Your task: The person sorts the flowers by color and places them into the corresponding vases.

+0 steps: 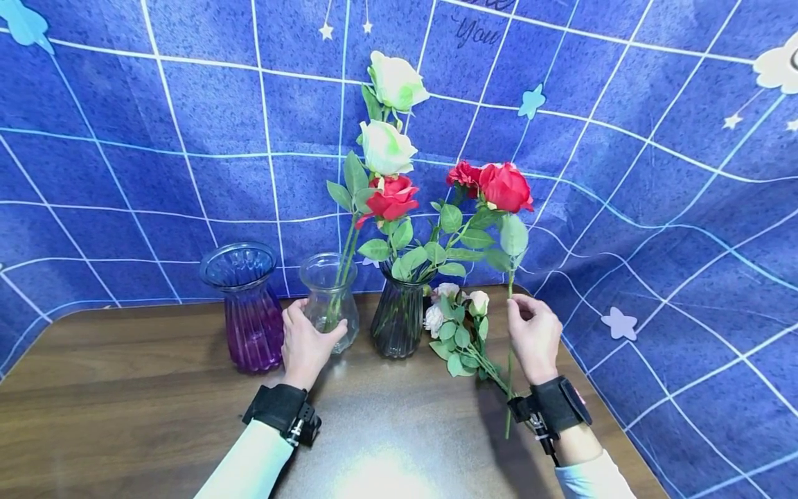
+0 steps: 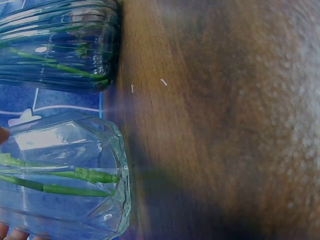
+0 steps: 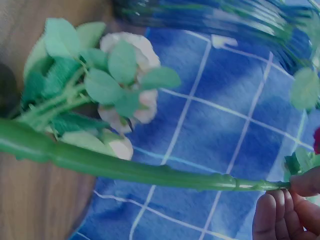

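The left hand (image 1: 309, 346) curls round the clear glass vase (image 1: 319, 298), upright between the purple vase (image 1: 254, 329) and the dark ribbed vase (image 1: 397, 322) — two green stems (image 2: 92, 175) stand inside it. Over to the right hand (image 1: 537, 333): thumb and fingertips pinch the stem of a red rose (image 1: 506, 188), near the pale flowers (image 1: 461, 337) lying on the wooden table (image 1: 156, 395). Whether the ruffled red bloom (image 1: 464, 176) shares that stem is hard to tell. Good handling calls for a light, vertical pinch — glass braced, leaves kept from snagging.
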`<state>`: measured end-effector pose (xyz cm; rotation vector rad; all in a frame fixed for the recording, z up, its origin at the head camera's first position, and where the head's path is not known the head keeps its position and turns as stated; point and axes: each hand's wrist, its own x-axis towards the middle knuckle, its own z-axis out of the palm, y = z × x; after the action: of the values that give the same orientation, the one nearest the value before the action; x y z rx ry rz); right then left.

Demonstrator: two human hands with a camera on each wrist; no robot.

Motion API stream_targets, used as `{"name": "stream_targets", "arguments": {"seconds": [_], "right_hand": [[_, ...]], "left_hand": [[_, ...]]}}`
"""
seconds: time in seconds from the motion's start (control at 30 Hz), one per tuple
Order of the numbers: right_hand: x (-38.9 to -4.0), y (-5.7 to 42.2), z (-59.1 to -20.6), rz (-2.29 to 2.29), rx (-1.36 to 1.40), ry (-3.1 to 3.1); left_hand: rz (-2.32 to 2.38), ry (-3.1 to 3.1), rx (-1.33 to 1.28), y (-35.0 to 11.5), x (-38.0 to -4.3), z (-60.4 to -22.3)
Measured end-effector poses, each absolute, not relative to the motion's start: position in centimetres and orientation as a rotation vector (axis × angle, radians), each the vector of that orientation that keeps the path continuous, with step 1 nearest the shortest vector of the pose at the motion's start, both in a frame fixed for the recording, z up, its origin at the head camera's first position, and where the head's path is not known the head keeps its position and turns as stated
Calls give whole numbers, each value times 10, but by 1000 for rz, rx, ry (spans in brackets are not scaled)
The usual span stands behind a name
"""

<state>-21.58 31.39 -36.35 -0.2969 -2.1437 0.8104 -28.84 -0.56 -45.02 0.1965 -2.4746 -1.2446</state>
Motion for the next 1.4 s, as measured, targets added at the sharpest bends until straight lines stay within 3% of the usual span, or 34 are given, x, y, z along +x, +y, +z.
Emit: {"name": "stream_targets", "arguments": {"seconds": [0.67, 1.4], "right_hand": [[-198, 332, -313, 925, -321, -1880], [-190, 269, -257, 1148, -52, -1730]], "left_hand": [[-1224, -2469, 177, -6, -290, -451], [-1239, -2497, 188, -6, -289, -449]]}}
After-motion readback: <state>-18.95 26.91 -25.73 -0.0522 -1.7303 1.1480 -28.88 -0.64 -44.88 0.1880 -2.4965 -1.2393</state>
